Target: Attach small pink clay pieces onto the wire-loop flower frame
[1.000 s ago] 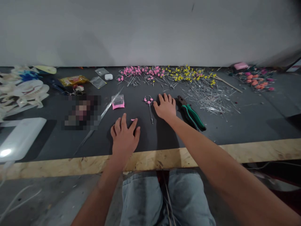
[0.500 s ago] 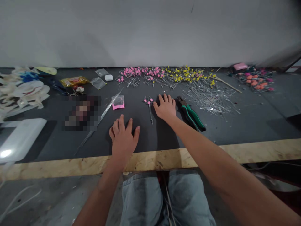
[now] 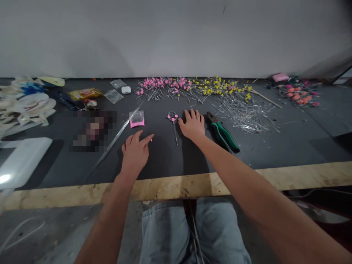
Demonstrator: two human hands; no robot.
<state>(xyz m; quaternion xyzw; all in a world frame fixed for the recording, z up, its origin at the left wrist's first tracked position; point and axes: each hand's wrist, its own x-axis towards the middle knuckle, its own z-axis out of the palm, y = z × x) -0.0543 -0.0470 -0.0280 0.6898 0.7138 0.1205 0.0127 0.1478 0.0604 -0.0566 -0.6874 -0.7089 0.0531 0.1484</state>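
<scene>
Hands first: your left hand [image 3: 134,152] lay palm down on the dark surface [image 3: 288,143], fingers loosely spread and the grip clamped on nothing, with the index fingertip reaching out to a tiny pink bead [image 3: 151,139] and touching it or nearly so; you could not tell which from the head view. Your right hand [image 3: 193,124] rested flat farther back, fingers apart and likewise holding nothing. Just to its left lay a small wire piece with pink beads [image 3: 173,118] at its head, its stem running toward you, close to your thumb but whether touching was unclear. Just to the right of that hand lay green-handled pliers [image 3: 223,132], jaws pointing away from you.

Behind your left hand sat a little clear bag of pink beads [image 3: 136,119], and beside it a long clear strip [image 3: 114,141] slanted across the surface. Along the back, near the wall, ran a row of pink-headed pins [image 3: 162,85], then yellow-headed pins [image 3: 220,85], with a heap of bare metal pins [image 3: 246,113] in front of the yellow ones. Far left you had white paper cut-outs [image 3: 27,108] and a white tray [image 3: 23,161]. A bare plywood edge [image 3: 275,179] bordered the surface nearest you.
</scene>
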